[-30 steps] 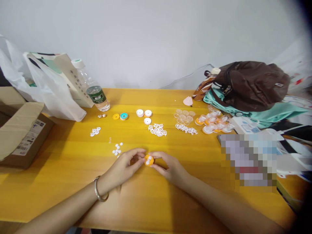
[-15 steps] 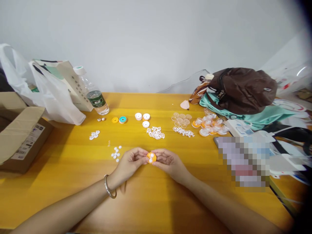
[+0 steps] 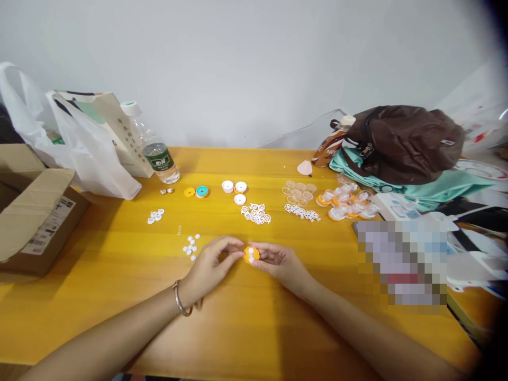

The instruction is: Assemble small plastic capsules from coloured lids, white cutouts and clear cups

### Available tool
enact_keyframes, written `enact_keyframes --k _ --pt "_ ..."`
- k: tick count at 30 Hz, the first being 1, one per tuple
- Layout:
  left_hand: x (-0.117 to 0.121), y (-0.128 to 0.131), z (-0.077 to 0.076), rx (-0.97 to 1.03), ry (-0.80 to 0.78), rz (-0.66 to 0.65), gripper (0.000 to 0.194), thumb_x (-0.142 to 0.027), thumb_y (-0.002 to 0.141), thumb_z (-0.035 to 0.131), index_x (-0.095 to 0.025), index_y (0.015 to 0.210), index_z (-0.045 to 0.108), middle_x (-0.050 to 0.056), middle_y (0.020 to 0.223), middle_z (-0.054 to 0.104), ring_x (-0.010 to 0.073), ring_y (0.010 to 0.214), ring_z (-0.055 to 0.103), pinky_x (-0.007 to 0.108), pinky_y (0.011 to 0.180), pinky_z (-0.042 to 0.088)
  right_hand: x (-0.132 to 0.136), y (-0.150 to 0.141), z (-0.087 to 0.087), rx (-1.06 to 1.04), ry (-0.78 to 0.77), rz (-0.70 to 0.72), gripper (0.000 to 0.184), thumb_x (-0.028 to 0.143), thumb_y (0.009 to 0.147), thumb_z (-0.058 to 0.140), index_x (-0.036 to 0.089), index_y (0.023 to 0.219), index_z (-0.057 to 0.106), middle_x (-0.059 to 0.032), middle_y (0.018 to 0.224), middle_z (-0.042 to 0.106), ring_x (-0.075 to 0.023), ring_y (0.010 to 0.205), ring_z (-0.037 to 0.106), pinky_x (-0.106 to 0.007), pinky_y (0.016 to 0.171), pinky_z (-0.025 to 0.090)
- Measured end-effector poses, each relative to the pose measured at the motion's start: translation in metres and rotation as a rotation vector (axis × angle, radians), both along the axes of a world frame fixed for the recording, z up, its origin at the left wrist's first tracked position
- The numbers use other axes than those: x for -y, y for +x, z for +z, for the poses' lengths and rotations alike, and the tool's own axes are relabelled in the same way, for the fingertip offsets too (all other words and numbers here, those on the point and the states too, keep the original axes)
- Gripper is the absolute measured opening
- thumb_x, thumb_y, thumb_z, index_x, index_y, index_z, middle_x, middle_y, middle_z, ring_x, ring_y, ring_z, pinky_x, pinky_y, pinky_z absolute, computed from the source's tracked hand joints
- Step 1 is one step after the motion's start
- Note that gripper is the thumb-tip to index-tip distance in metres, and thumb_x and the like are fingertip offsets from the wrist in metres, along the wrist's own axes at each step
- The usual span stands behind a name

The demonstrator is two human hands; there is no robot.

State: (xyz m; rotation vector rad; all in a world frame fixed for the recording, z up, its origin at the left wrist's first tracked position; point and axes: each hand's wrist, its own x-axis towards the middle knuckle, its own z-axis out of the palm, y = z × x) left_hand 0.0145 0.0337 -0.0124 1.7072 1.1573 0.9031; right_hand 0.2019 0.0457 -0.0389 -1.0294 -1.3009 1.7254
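Observation:
A small round orange plastic piece, with white round bits on its face, is held up between my hands over the table. My right hand pinches its right side between thumb and fingers. My left hand curls in from the other side, thumb and index tips at the piece's left edge. White round discs lie just beyond my left hand. White spoked plastic parts are heaped farther back, near several white round cases.
Clear rings and finished-looking orange-and-clear pieces sit back right, by a brown bag and a drink bottle. A cardboard box, white plastic bag and water bottle stand at left.
Both hands have shifted slightly to the right and up with the orange piece, which has turned a little between the fingers. The pieces lying on the table look unchanged.

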Motion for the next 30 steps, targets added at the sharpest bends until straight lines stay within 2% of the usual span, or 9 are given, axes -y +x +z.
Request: enact_keyframes --k 2,5,7,10,16,20,22,27,30 --pt "-0.002 -0.004 0.006 -0.172 0.222 -0.073 0.020 -0.022 0.085 0.045 -0.019 0.100 0.058 0.006 0.098 0.060 0.0135 0.092 0.056 0.030 0.084 0.044 0.000 0.000 0.001 0.004 -0.005 0.020 0.037 0.025 0.063 0.070 0.020 0.099 0.062 -0.0001 0.084 0.068 -0.0113 0.076 0.063 -0.030 0.082 0.049" --pt "-0.009 -0.008 0.015 -0.401 0.428 -0.255 0.024 -0.020 0.087 0.040 -0.022 0.103 0.058 0.004 0.101 0.059 0.0132 0.093 0.055 0.029 0.083 0.043 0.000 0.000 0.006 0.011 -0.007 0.087 0.037 0.027 0.065 0.068 0.019 0.100 0.061 -0.0014 0.089 0.067 -0.0120 0.080 0.063 -0.030 0.083 0.048" --pt "-0.014 -0.008 0.018 -0.524 0.485 -0.348 0.026 -0.020 0.088 0.038 -0.023 0.103 0.059 0.004 0.099 0.059 0.0126 0.090 0.055 0.027 0.080 0.044 -0.001 0.000 0.010 0.033 0.003 0.128 0.036 0.028 0.066 0.067 0.018 0.101 0.061 -0.0021 0.091 0.067 -0.0124 0.081 0.062 -0.030 0.083 0.047" --pt "-0.020 -0.005 0.024 -0.661 0.513 -0.420 0.026 -0.021 0.089 0.037 -0.021 0.100 0.060 0.005 0.094 0.059 0.0115 0.082 0.056 0.024 0.074 0.045 -0.001 -0.001 0.013 0.081 0.034 0.145 0.034 0.029 0.069 0.064 0.017 0.100 0.061 -0.0029 0.089 0.067 -0.0134 0.081 0.062 -0.031 0.082 0.047" --pt "-0.027 0.005 0.039 -0.904 0.573 -0.557 0.021 -0.014 0.086 0.039 -0.015 0.098 0.056 0.006 0.087 0.057 0.0139 0.072 0.057 0.025 0.064 0.046 0.002 -0.003 0.006 0.125 0.087 0.098 0.023 0.025 0.069 0.062 0.016 0.090 0.061 -0.0015 0.078 0.065 -0.0121 0.072 0.060 -0.026 0.073 0.048" --pt "-0.035 0.004 0.040 -0.849 0.612 -0.659 0.020 -0.013 0.087 0.037 -0.014 0.092 0.057 0.005 0.084 0.057 0.0124 0.068 0.056 0.024 0.064 0.044 0.004 -0.004 0.006 0.149 0.097 0.100 0.015 0.025 0.069 0.061 0.015 0.079 0.059 -0.0012 0.073 0.063 -0.0118 0.068 0.060 -0.024 0.067 0.048" --pt "-0.039 0.003 0.038 -0.785 0.559 -0.673 0.020 -0.016 0.087 0.038 -0.014 0.089 0.058 0.005 0.082 0.057 0.0117 0.069 0.056 0.022 0.065 0.043 0.004 -0.003 0.008 0.151 0.109 0.100 0.014 0.026 0.069 0.059 0.015 0.078 0.059 -0.0020 0.075 0.064 -0.0130 0.071 0.061 -0.026 0.070 0.049" --pt "-0.042 0.003 0.035 -0.638 0.315 -0.581 0.014 -0.018 0.085 0.044 -0.015 0.085 0.058 0.003 0.083 0.059 0.0111 0.072 0.056 0.021 0.065 0.043 0.004 -0.002 0.009 0.136 0.112 0.095 0.016 0.025 0.070 0.058 0.016 0.083 0.061 -0.0031 0.079 0.066 -0.0149 0.076 0.063 -0.030 0.076 0.049" --pt "-0.040 0.003 0.035 -0.592 0.253 -0.522 0.014 -0.016 0.083 0.045 -0.016 0.083 0.059 0.002 0.080 0.061 0.0110 0.073 0.056 0.022 0.066 0.043 0.004 -0.003 0.007 0.119 0.104 0.088 0.021 0.025 0.070 0.059 0.016 0.088 0.062 -0.0039 0.082 0.067 -0.0155 0.079 0.063 -0.032 0.079 0.049"
